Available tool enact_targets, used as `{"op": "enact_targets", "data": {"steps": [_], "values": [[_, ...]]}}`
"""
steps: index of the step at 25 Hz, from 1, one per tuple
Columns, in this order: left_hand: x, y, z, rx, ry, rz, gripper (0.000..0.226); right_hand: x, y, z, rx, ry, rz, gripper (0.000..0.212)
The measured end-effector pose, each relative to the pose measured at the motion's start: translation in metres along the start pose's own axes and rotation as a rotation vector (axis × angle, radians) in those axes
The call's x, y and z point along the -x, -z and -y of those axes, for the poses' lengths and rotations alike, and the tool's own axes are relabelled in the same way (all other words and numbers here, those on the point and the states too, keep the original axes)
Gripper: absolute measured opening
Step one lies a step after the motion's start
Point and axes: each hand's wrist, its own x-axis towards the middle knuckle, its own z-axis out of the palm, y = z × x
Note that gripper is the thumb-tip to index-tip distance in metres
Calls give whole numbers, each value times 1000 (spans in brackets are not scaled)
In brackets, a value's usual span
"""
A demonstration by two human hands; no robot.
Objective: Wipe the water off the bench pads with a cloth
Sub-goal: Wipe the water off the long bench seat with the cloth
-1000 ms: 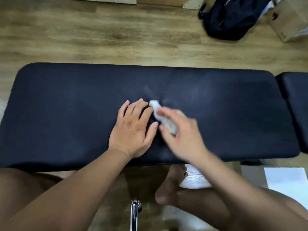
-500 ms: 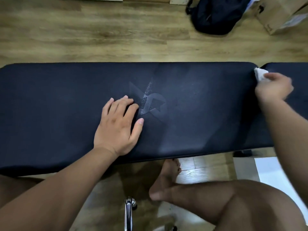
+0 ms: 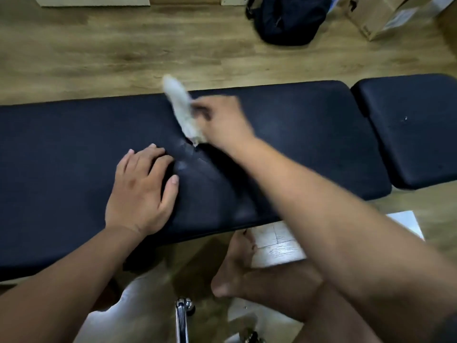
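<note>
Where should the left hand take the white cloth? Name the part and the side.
Probably the far end of the cloth, which sticks out bare past the far edge of the bench pad; come from the left. The right hand grips its right side, and the left hand lies flat on the pad.

Cloth [image 3: 181,107] on long pad [image 3: 296,134]; short pad [image 3: 408,129] right.

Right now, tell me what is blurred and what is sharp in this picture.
Head view: the right hand and the cloth it holds are smeared by motion blur; the left hand, flat on the bench pad, is sharp. Head view: the pad's edges bow from the wide lens, and a pale sheen lies near its middle.
</note>
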Motion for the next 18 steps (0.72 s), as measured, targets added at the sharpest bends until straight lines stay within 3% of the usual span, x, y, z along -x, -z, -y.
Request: {"op": "enact_targets", "data": {"steps": [3, 6, 8, 9, 11, 13, 15, 18], "values": [[-2, -2, 1, -18, 3, 9, 45, 22, 70, -103, 183, -270, -166, 26], [1, -2, 0, -32, -4, 14, 45, 22, 111, -133, 145, -523, -382, 31], [0, -1, 0, -32, 3, 14, 44, -9, 108, -117, 14, -475, -523, 35], [0, -1, 0, -34, 7, 21, 44, -23, 96, -101, -24, -360, -461, 34], [-1, -1, 0, -27, 14, 27, 43, -26, 47, -64, 52, -168, -152, 29], [0, -1, 0, -25, 12, 17, 44, -10, 16, -50, 104, -89, -81, 28], [1, -1, 0, -15, 9, 12, 44, 7, 32, -94, 136, -154, -203, 30], [0, -2, 0, -6, 6, 13, 44, 26, 99, -186, 269, -564, -353, 55]]}}
